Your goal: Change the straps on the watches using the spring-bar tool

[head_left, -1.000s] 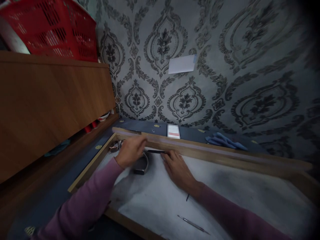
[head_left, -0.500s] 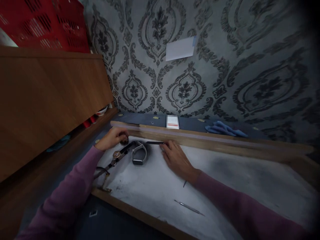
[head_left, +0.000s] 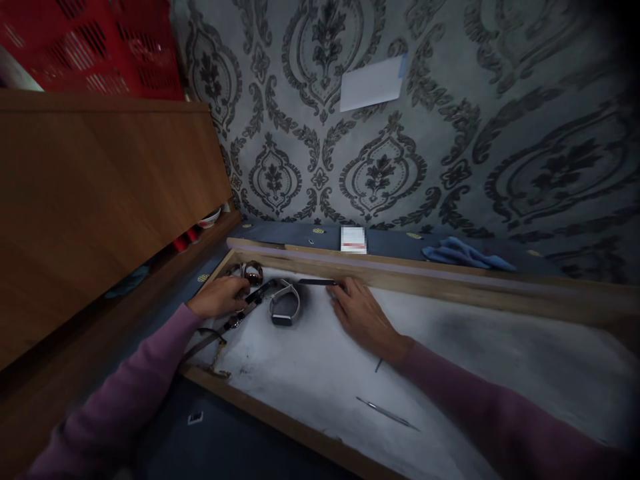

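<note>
Inside a shallow wooden tray (head_left: 425, 283) with a pale lining, my left hand (head_left: 220, 297) lies over the watches at the left end. Its fingers are curled and cover the middle of a wristwatch (head_left: 234, 323); what lies between them is hidden. Just beyond it stands a brown round-banded watch (head_left: 253, 272). My right hand (head_left: 359, 313) pinches the right end of a thin black strap (head_left: 315, 281). Between the hands a smartwatch with a light band (head_left: 283, 319) rests on the lining. A gold-coloured chain or bracelet (head_left: 219, 363) sits in the near left corner.
A slim metal tool (head_left: 386, 412) lies on the lining near the front, and a small dark pin-like piece (head_left: 379, 365) is by my right wrist. Behind the tray are a small white box (head_left: 353, 240) and a blue cloth (head_left: 465, 253). A wooden cabinet (head_left: 110, 213) closes off the left.
My left hand has come from the brown round-banded watch toward me, over the neighbouring wristwatch, uncovering the brown one. My right hand keeps its place at the strap end. The view has shifted slightly.
</note>
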A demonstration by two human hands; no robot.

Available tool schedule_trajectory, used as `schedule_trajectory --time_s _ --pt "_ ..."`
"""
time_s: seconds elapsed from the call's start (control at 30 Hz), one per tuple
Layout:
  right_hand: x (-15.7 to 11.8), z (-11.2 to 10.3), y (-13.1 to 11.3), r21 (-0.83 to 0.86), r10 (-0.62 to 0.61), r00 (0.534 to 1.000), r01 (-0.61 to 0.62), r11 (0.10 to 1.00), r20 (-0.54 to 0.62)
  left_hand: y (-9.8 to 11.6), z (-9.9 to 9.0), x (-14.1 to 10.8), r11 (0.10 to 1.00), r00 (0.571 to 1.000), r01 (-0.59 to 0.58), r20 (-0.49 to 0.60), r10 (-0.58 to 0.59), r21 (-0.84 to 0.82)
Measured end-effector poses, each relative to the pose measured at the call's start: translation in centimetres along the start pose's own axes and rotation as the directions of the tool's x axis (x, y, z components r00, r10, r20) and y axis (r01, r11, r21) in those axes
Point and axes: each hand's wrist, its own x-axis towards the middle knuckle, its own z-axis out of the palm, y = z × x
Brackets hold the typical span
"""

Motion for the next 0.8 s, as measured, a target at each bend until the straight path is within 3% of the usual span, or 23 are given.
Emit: schedule_trajectory --time_s 0.33,0.6,0.8 --pt "-0.1 0.4 0.3 0.012 -0.027 0.999 0.028 1.0 -0.039 -1.8 0.8 -0.2 0.944 0.997 -0.011 0.068 0.035 -0.33" --pt "-0.1 0.5 0.3 0.014 -0.041 0.998 0.042 0.999 -0.056 -1.8 0.6 -0.8 0.799 0.998 -0.01 0.048 0.048 -0.601" --pt "-0.1 0.7 0.6 0.029 -0.03 0.998 0.032 0.999 -0.063 -0.6 -0.3 -1.6 0.682 0.998 0.016 0.048 0.028 -0.731"
